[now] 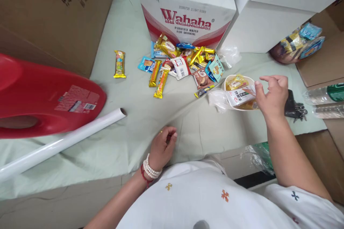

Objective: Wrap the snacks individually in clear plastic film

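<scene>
My right hand hovers over a white bowl holding wrapped snacks, its fingers loosely spread and touching a white packet at the bowl's edge. My left hand rests curled on the pale green cloth near my body, fingers folded in, with a bead bracelet on the wrist. A pile of snack packets lies on the cloth in front of the Wahaha carton. One yellow packet lies apart to the left.
A red plastic stool lies at left with a white roll beside it. Brown cardboard boxes stand at back left, white boxes at back right. Water bottles and a dark key bunch lie at right.
</scene>
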### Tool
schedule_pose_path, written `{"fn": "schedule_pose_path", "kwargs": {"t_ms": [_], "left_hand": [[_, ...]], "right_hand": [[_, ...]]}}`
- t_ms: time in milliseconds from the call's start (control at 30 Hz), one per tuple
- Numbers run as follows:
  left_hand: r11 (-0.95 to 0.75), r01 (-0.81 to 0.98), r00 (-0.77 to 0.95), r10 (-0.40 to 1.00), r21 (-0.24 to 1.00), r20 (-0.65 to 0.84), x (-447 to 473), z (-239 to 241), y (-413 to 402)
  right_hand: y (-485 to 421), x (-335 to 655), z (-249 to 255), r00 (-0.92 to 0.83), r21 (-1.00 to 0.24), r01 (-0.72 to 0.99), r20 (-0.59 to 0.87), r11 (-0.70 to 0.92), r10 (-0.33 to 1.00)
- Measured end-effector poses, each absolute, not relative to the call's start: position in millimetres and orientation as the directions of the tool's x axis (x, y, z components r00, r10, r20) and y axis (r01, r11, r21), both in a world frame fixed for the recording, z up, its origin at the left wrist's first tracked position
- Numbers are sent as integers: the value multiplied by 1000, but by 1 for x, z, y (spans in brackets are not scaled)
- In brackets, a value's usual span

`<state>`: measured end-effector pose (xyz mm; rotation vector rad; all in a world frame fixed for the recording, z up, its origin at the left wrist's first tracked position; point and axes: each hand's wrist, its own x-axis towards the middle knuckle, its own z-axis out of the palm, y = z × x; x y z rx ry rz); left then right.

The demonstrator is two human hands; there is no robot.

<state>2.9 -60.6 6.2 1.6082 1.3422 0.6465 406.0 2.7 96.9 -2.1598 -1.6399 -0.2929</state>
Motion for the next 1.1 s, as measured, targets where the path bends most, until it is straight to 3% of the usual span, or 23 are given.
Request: {"fn": "schedule_pose_path", "kwargs": {"t_ms": [67, 167, 233, 300, 367, 433, 533, 633, 733, 800, 900, 1100], "left_hand": [[26, 445, 257, 954, 895, -156, 2, 5, -62], [52, 417, 243, 956, 907, -166, 2, 7, -64], [62, 400, 231, 959, 914, -166, 2, 12, -65], [63, 376, 221, 963, 924, -156, 2, 17, -64], [72, 340, 203, 968, 938, -148, 2, 23, -61], [104, 280, 180, 971, 954, -159, 4, 28, -56], [170, 135, 164, 968, 976, -192, 12, 37, -44], [174, 2, 160, 972, 985, -172, 25, 45, -33], [212, -114, 273, 946, 971, -174, 35, 44, -25], [276, -176, 327, 922, 945, -208, 37, 40, -23], [332, -210, 238, 930, 920, -281, 33, 30, -24], [290, -82, 147, 950, 954, -276, 15, 24, -28]], "right_hand": [[-4, 377, 102, 89, -157, 987, 376, -31, 922], [-6, 338, 96, -170, -81, 980, 136, 182, 976], [-4, 323, 89, -202, -53, 978, 41, 204, 979], [-3, 319, 87, -153, -90, 983, 78, 160, 985], [-2, 319, 90, -42, -237, 967, 207, 91, 978], [-2, 317, 94, 139, -494, 869, 275, 16, 951], [-8, 299, 93, 325, -851, 513, 75, -109, 943], [-18, 266, 81, 256, -958, 159, -194, -239, 947], [-30, 233, 68, 136, -938, 8, -341, -345, 930], [-36, 220, 62, 107, -934, 16, -354, -357, 929], [-42, 217, 57, 154, -949, 116, -274, -293, 949], [-51, 226, 54, 204, -943, 253, -165, -215, 965]]}}
